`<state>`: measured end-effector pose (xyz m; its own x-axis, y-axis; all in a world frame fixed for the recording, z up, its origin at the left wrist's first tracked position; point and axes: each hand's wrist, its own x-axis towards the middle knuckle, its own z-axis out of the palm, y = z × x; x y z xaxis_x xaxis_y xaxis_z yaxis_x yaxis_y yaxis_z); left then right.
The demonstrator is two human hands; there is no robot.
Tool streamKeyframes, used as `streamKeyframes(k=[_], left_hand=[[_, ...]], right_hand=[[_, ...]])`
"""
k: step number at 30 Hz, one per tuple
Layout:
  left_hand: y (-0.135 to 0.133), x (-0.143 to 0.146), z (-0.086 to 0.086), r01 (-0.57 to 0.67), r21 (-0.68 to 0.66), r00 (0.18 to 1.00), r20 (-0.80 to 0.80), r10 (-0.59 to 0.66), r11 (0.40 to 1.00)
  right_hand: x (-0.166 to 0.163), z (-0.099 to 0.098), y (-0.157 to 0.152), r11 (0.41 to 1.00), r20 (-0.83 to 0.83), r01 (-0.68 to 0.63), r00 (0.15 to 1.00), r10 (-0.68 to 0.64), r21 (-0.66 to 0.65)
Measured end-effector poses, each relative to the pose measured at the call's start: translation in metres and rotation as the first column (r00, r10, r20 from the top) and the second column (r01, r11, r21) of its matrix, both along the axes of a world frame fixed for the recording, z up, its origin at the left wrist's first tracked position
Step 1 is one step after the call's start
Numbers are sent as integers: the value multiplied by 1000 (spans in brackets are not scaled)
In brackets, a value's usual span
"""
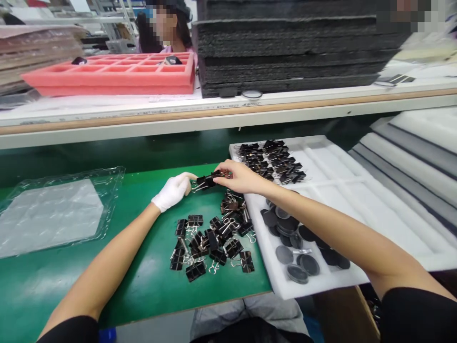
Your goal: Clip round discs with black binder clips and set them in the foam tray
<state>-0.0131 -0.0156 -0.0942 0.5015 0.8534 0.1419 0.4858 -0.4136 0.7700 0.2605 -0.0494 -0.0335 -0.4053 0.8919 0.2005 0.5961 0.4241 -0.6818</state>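
1. Fingers of the right hand [237,177] pinch a short row of black binder clips [207,181], holding it just above the tabletop [143,267].
2. Left hand [173,192], in a white glove, has its fingers bent and close together at the row's left end; whether they grip it, I cannot tell.
3. Loose clips [213,239], black with silver wire handles, lie in a jumbled heap on the tabletop, on the wearer's side of both hands' fingers.
4. White foam tray [339,195] sits to the right of the right fingers; clips in rows [269,159] fill its near-left compartment, just beside that hand.
5. Dark round discs [284,225] lie piled in the same tray, nearer the wearer than the right fingers and partly hidden by the forearm.
6. Clear plastic tray [64,212] rests well left of the left fingers.
7. Beyond the fingers, a raised shelf [171,125] carries a pink foam tray [110,88] and stacked black sheets [289,55].
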Motion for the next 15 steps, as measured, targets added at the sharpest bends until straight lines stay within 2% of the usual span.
streamKeyframes(k=[2,4,6,8,9,10,12,14,15], left_hand=[[1,-2,1,-8,-13,1000,6,8,1000],[2,-2,4,-33,-22,998,-54,31,999],[4,1,7,-45,-24,991,-127,42,999],[6,5,10,-67,-28,985,-163,61,997],[7,7,11,-83,-34,985,-156,77,996],[8,10,12,-103,-44,986,-135,96,994],[10,13,13,-148,-64,987,-68,143,987],[11,16,13,-197,-74,980,-10,197,978],[11,18,14,-222,-77,975,0,222,972]], right_hand=[[32,17,-12,995,13,-74,997,74,72],[79,34,-24,984,23,-167,986,166,69],[137,44,-31,989,16,-142,990,141,42],[198,40,-30,998,-48,57,997,-56,21],[227,32,-25,981,-117,192,975,-189,17],[253,22,-18,947,-193,322,930,-313,17],[296,-2,3,827,-369,561,776,-511,34],[323,-26,27,730,-438,683,653,-618,-11],[332,-36,39,714,-437,699,633,-640,-34]])
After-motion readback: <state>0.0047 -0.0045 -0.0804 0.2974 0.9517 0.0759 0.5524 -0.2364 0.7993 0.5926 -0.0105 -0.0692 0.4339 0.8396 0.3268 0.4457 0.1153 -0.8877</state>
